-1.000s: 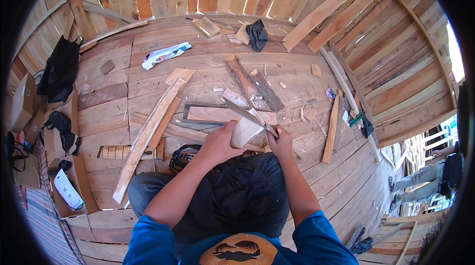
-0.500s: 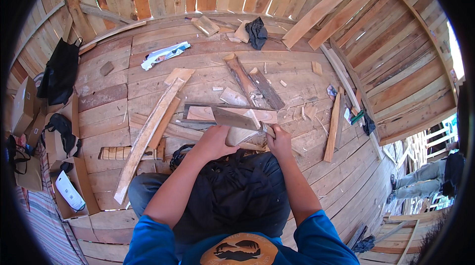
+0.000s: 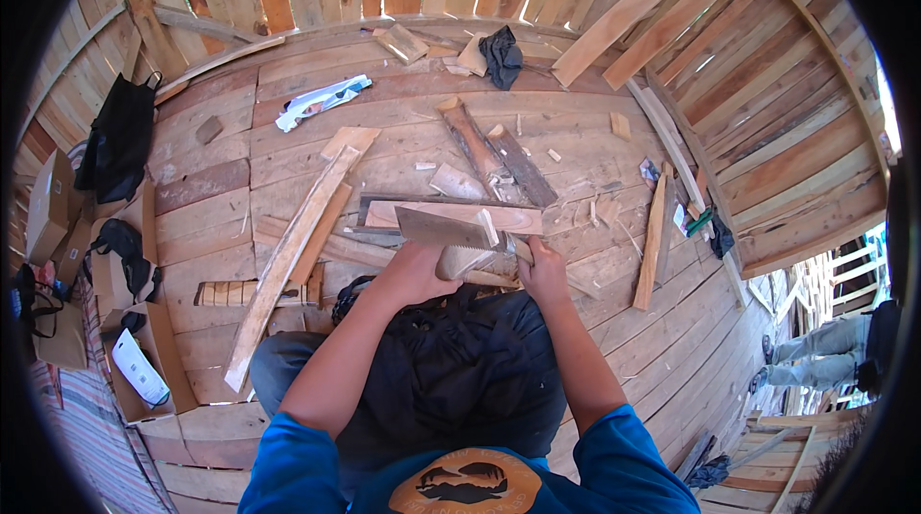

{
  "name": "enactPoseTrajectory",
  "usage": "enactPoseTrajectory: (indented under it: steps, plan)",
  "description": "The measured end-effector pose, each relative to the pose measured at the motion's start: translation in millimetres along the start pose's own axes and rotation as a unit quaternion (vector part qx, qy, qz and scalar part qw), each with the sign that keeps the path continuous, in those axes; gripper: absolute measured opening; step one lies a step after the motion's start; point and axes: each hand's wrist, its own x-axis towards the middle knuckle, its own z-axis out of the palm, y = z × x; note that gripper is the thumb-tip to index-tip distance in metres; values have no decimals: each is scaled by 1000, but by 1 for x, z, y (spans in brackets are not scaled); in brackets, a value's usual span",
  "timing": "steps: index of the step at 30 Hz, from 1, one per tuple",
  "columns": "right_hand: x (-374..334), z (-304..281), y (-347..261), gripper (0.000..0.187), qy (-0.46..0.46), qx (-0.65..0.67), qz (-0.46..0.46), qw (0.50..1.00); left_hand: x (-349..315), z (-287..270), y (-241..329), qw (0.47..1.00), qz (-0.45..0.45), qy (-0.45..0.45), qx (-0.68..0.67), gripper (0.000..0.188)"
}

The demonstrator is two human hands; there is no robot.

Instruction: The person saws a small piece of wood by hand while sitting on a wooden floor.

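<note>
My right hand (image 3: 544,271) is closed round the handle of a broad-bladed knife (image 3: 446,229). Its wide grey blade points left and lies across a small pale piece of wood (image 3: 462,261). That wood is gripped by my left hand (image 3: 414,272), above my lap, with most of the fingers hidden behind it. A thin pale sliver (image 3: 487,226) stands up at the blade near the handle. Just beyond both hands, a flat pinkish board (image 3: 513,219) rests on the floor.
Long planks (image 3: 293,264) lie to the left, near a patterned wooden sheath-like piece (image 3: 225,293). Ahead are split logs (image 3: 470,144) and scattered chips. Cardboard boxes (image 3: 158,351) stand far left. Another plank (image 3: 652,245) lies right, and a person's legs (image 3: 815,346) show far right.
The knife blade has shifted slightly left and turned, so more of its squared end shows beyond the wood. Both hands keep their grips, and the whole view has shifted slightly.
</note>
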Motion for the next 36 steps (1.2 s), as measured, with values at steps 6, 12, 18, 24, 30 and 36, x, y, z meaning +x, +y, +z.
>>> enactPoseTrajectory:
  steps: [6,12,18,24,30,36]
  plan:
    - [6,1,-5,23,-74,20,79,994,4,7,-5,996,-67,-16,-59,73]
    - [8,3,-4,24,-136,96,98,981,14,10,-39,988,-107,5,-115,71]
    - [9,10,1,22,-129,86,19,988,23,15,-62,965,-175,-21,-193,69]
    - [16,10,5,27,-220,-82,52,971,16,12,-52,969,-231,-53,-73,81]
    - [20,26,22,28,-226,-135,88,961,10,10,-53,949,-254,-119,145,82]
    - [24,31,21,26,-187,-108,99,971,11,13,-56,951,-244,-129,142,78]
